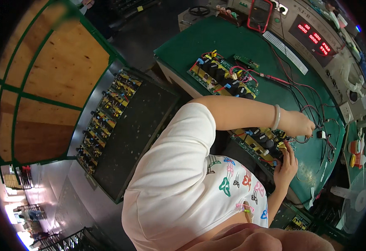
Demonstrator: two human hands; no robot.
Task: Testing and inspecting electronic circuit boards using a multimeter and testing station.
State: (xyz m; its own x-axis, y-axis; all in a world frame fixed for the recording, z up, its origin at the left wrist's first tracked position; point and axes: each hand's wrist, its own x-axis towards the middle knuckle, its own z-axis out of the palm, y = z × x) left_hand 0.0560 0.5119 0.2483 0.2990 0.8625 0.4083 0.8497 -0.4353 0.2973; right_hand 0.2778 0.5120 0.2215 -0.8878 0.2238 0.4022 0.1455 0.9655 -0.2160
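A green circuit board [261,144] with black capacitors, yellow parts and red and blue leads lies on the green bench mat [216,37]. My left hand [302,124], with a pale bangle on its wrist, reaches over the board's far end and pinches a thin dark wire [316,133] beside a small white connector. My right hand [286,165] grips the board's near edge, fingers by a blue part. My white printed shirt hides the board's left end.
A second, similar board [222,75] and a small green board [246,62] lie further back on the mat. A red multimeter [260,14] and a panel with red digits [314,35] stand behind. A tray of boards [108,111] and wooden pallets [57,71] are at left, a fan [358,196] at right.
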